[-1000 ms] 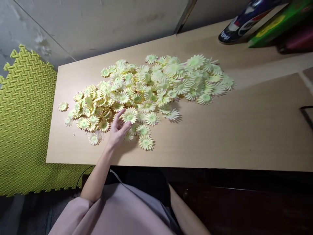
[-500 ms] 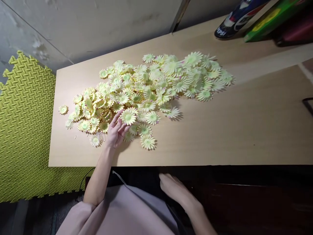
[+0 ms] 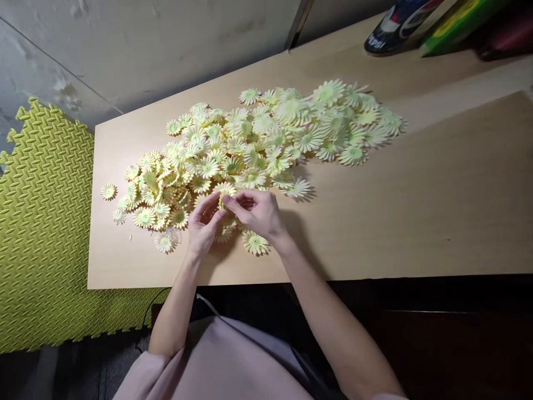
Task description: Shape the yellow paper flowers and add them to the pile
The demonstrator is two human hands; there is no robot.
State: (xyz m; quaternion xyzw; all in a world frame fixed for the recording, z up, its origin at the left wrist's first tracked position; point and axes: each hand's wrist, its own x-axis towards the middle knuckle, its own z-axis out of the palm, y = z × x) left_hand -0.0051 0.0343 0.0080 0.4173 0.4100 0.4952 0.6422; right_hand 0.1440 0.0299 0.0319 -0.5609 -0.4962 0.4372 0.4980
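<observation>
A long heap of pale yellow-green artificial flower heads (image 3: pixel 250 144) lies spread over the wooden table. At its front edge my two hands meet. My left hand (image 3: pixel 204 225) is closed on a flower head (image 3: pixel 222 201) that is seen nearly edge-on. My right hand (image 3: pixel 259 211) pinches at the same flower head from the right, thumb and forefinger touching it; whether a smaller part sits in those fingertips is hidden. Single flower heads lie near my wrists, one (image 3: pixel 165 242) to the left and one (image 3: pixel 255 243) to the right.
The table (image 3: pixel 395 222) has its front edge close to my body. A dark Pepsi container (image 3: pixel 387 30) and a green package (image 3: pixel 458 28) stand at the back right. Yellow-green foam matting (image 3: pixel 45 233) borders the left side, and a grey wall (image 3: pixel 166 50) rises behind.
My right hand has come up from below the table edge to the flower head in my left hand. The flower head has turned from facing up to nearly edge-on.
</observation>
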